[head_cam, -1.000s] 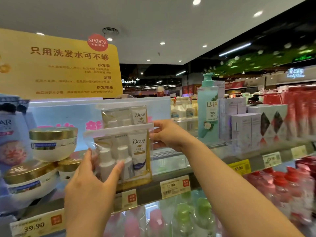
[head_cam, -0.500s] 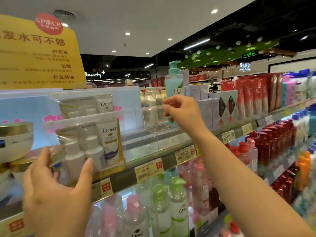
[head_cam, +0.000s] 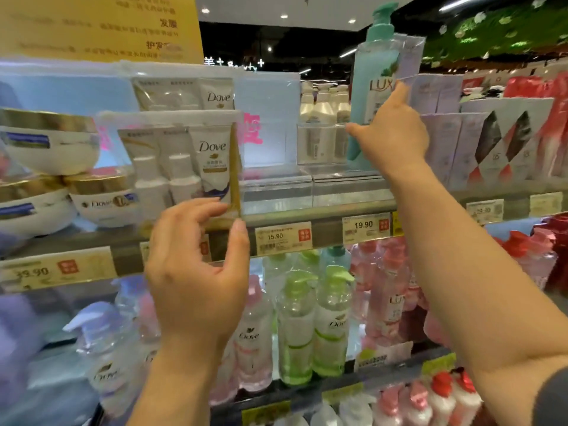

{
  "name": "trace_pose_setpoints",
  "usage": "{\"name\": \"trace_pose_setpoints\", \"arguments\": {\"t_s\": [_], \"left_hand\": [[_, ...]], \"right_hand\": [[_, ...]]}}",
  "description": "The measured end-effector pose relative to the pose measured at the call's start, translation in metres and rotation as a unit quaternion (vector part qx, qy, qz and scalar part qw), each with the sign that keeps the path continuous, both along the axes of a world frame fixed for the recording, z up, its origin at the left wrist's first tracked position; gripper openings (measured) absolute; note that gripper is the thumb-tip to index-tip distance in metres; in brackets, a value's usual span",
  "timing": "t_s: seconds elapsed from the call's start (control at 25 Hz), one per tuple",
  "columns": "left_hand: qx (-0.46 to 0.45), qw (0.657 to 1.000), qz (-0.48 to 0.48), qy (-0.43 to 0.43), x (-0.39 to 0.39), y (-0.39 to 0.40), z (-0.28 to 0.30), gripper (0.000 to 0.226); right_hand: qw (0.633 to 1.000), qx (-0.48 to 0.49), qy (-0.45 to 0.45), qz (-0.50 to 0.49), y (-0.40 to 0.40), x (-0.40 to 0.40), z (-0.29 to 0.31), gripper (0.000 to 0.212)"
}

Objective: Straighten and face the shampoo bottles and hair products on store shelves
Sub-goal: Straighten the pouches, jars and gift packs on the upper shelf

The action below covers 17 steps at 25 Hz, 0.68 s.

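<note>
The right hand (head_cam: pixel 392 139), fingers spread, is touching the upright Lux bottle (head_cam: pixel 373 87) far right on the shelf (head_cam: pixel 325 212); the left hand (head_cam: pixel 196 272) is hovering open before the Dove pack (head_cam: pixel 184 167).

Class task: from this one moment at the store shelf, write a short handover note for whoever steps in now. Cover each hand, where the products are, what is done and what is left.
Left hand: open, fingertips near the lower corner of the front Dove travel pack, not clearly gripping.
Right hand: fingers spread, touching the teal Lux pump bottle.
Done: Dove pack upright on the top shelf, label forward.
Left: square the Lux bottle; check the pump bottles below.
</note>
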<state>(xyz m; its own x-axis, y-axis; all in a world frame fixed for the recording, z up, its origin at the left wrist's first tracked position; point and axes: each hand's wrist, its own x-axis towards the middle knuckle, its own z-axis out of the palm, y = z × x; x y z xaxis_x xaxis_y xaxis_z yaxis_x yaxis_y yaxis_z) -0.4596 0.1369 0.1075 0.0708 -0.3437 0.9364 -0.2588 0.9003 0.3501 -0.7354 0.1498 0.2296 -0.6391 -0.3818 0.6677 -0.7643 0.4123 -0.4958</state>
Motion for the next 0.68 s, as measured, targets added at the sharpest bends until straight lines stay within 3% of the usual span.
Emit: {"name": "trace_pose_setpoints", "arguments": {"t_s": [0.2, 0.36, 0.44, 0.56, 0.68], "left_hand": [[-0.004, 0.994, -0.048, -0.093, -0.026, 0.019, -0.015, 0.014], [-0.003, 0.986, -0.080, -0.146, -0.049, 0.029, -0.029, 0.015], [0.018, 0.970, -0.105, -0.220, -0.065, 0.037, -0.038, 0.019], [0.050, 0.943, -0.093, -0.316, -0.083, 0.042, -0.050, 0.028], [0.059, 0.920, -0.051, -0.384, -0.096, 0.042, -0.058, 0.042]], "right_hand": [[0.991, -0.084, -0.040, 0.101, 0.017, -0.003, 0.001, 0.084], [0.913, -0.247, -0.123, 0.300, 0.073, -0.010, -0.005, 0.072], [0.888, -0.197, -0.186, 0.371, 0.123, -0.028, -0.017, 0.080], [0.918, -0.012, -0.199, 0.344, 0.183, -0.043, -0.053, 0.074], [0.925, -0.003, -0.209, 0.316, 0.208, -0.019, -0.111, 0.083]]}}
